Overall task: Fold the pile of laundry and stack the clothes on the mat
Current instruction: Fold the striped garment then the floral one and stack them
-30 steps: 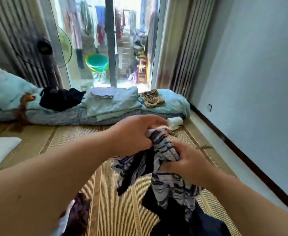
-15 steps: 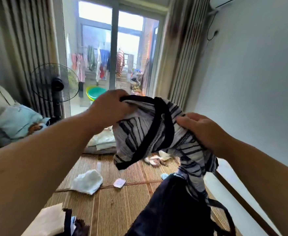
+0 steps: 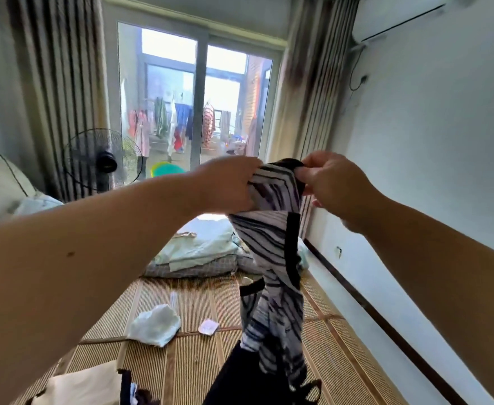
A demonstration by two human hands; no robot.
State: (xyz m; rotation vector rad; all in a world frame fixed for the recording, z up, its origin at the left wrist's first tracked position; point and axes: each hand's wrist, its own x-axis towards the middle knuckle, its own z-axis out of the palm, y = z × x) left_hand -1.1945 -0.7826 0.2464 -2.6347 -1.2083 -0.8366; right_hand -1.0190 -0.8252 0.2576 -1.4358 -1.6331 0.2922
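Both hands are raised at chest height and close together, each gripping the top edge of a black-and-white striped garment (image 3: 272, 247) that hangs straight down between them. The left hand (image 3: 228, 185) has its fingers curled into the cloth, bunching it at the upper left corner; the right hand (image 3: 332, 182) pinches the dark-trimmed upper right corner between thumb and fingers. Below the hands the garment trails down to a dark piece of clothing (image 3: 239, 375), and whether that is part of the same item or a separate one cannot be told. Under and beyond the hands lies the woven straw mat (image 3: 199, 299). Below the left forearm, a crumpled white cloth (image 3: 155, 324) rests on the mat, with a small white packet (image 3: 208, 327) just to its right. Nearer the person, under the left arm, lies a cream folded cloth (image 3: 84, 384). Farther off, past the hands, folded pale green bedding (image 3: 199, 247) sits at the mat's far end, and a standing fan (image 3: 103, 160) stands off to the left of the left hand
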